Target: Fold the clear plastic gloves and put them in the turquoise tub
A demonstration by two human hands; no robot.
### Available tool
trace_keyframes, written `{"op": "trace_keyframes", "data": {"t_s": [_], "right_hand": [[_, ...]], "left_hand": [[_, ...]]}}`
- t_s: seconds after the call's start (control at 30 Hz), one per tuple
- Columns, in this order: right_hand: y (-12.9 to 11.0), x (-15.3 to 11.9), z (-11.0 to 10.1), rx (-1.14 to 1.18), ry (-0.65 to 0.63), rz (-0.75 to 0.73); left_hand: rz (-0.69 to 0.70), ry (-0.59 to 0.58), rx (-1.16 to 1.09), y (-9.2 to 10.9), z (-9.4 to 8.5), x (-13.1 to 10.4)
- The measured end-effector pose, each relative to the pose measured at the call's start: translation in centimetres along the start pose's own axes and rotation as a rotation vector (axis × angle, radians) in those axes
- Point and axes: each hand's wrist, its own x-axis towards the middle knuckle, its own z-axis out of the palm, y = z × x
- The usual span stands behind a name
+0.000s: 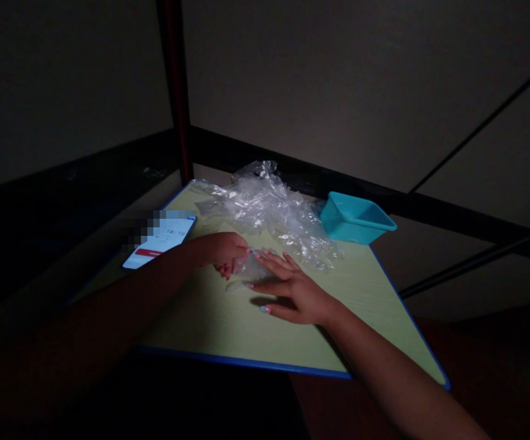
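Observation:
Between my hands a small clear plastic bag (pixel 250 267) lies near the middle of the table. My left hand (pixel 228 249) pinches its left edge, thumb against the fingers, the other fingers curled below. My right hand (pixel 294 287) is stretched out with its fingers spread, fingertips at the bag's right side; whether they press on it or hover just above is hard to tell. Just beyond my hands spreads a heap of crumpled clear plastic bags (pixel 265 205), shiny and loosely piled.
A turquoise plastic container (pixel 356 220) stands at the table's far right corner. On the left lies a phone (pixel 166 241) with its screen lit. The pale yellow-green table (pixel 255 333) has a blue edge, and walls rise behind it. The room is dark.

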Motion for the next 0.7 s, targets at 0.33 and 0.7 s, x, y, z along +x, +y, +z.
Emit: {"op": "trace_keyframes", "data": {"t_s": [0.33,0.7], "right_hand": [[0.19,-0.03,0.07,0.006,-0.035,0.027],[0.07,0.12,0.10,-0.001,-0.075,0.083]], "left_hand": [[-0.001,0.020,-0.036,0.06,-0.14,-0.09],[0.073,-0.042,-0.256,0.45,-0.15,-0.26]]}}
